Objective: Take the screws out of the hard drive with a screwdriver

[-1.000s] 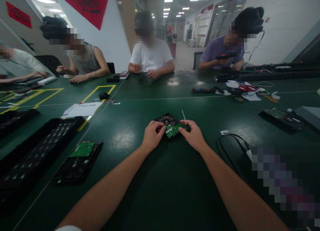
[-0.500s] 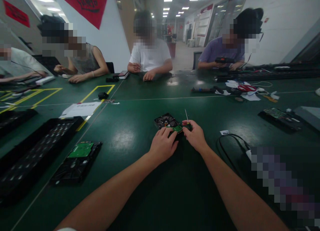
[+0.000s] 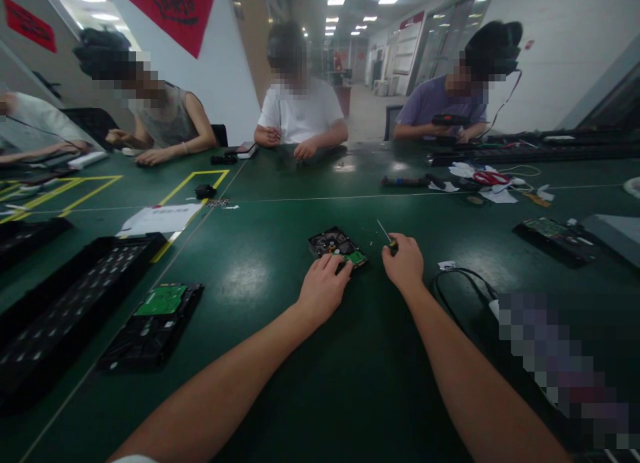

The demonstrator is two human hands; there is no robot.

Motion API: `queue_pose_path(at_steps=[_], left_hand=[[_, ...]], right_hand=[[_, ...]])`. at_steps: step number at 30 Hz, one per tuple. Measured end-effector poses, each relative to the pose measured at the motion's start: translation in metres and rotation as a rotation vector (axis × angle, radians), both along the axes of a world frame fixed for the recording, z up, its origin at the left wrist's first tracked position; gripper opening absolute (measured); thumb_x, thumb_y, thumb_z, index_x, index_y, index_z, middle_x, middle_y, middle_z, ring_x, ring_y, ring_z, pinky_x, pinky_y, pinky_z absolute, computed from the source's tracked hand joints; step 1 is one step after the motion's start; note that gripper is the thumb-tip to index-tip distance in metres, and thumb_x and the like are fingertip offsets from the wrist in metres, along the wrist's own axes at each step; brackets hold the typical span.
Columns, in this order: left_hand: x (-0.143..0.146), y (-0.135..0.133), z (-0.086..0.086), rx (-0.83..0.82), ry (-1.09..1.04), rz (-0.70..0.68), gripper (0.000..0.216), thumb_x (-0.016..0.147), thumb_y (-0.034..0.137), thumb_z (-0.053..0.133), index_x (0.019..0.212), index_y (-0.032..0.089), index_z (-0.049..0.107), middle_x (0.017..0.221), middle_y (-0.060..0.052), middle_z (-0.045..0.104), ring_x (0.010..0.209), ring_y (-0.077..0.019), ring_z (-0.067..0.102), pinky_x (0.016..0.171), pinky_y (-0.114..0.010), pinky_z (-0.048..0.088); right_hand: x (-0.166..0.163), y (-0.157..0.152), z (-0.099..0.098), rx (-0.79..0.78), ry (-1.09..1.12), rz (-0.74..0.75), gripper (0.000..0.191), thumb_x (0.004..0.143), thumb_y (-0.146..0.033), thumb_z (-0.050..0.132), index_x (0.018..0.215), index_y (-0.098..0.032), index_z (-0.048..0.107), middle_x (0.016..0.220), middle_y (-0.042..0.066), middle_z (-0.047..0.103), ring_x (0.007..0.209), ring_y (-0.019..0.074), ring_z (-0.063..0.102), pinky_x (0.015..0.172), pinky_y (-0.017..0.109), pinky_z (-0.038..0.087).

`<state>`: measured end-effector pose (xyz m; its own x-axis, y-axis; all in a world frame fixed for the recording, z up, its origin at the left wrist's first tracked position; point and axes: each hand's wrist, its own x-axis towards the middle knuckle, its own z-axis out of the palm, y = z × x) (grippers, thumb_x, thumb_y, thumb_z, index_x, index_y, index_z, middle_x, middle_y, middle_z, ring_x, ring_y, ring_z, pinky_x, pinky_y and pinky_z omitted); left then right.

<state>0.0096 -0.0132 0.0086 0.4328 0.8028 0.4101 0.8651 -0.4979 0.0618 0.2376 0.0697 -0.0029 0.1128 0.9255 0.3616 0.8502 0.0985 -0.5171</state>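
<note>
A small black hard drive (image 3: 332,241) with a green circuit board (image 3: 356,257) at its near corner lies on the green table (image 3: 280,223). My left hand (image 3: 324,288) rests on its near edge, fingers curled over the board. My right hand (image 3: 404,263) is a little to the right of the drive, closed round a small screwdriver (image 3: 387,234) whose thin shaft points up and to the left.
A second drive with a green board (image 3: 155,323) lies at the left beside long black trays (image 3: 65,303). A black cable (image 3: 463,286) loops at the right. Other people sit along the far edge, with tools, scissors (image 3: 493,177) and papers (image 3: 160,218) before them.
My left hand slid from the drive's left side onto its near edge. My right hand moved right, away from the drive, carrying the screwdriver.
</note>
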Motion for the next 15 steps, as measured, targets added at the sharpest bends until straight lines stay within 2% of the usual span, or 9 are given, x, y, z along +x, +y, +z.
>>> queue_pose_path(at_steps=[7, 10, 15], left_hand=[[-0.001, 0.001, -0.003, -0.008, -0.025, 0.021, 0.038, 0.099, 0.016, 0.054, 0.135, 0.024, 0.065, 0.128, -0.013, 0.065, 0.118, -0.0313, 0.057, 0.098, -0.049, 0.053], [-0.004, 0.003, -0.004, -0.015, -0.039, 0.02, 0.038, 0.1, 0.016, 0.053, 0.135, 0.024, 0.065, 0.129, -0.013, 0.064, 0.12, -0.0313, 0.056, 0.098, -0.049, 0.053], [-0.006, 0.004, -0.005, -0.009, -0.047, 0.015, 0.037, 0.1, 0.017, 0.052, 0.134, 0.022, 0.066, 0.13, -0.014, 0.064, 0.121, -0.0322, 0.056, 0.099, -0.049, 0.054]], right_hand=[[-0.011, 0.008, 0.01, -0.129, -0.309, 0.204, 0.045, 0.102, -0.05, 0.055, 0.137, -0.025, 0.07, 0.133, 0.015, 0.061, 0.095, 0.0295, 0.069, 0.076, 0.041, 0.052], [-0.01, 0.008, 0.011, -0.115, -0.354, 0.257, 0.037, 0.104, -0.047, 0.053, 0.126, -0.027, 0.076, 0.131, 0.013, 0.063, 0.092, 0.0277, 0.069, 0.072, 0.039, 0.051], [-0.009, 0.008, 0.006, -0.065, -0.32, 0.232, 0.026, 0.104, -0.034, 0.054, 0.11, -0.024, 0.078, 0.115, 0.012, 0.068, 0.089, 0.0255, 0.067, 0.07, 0.037, 0.05]])
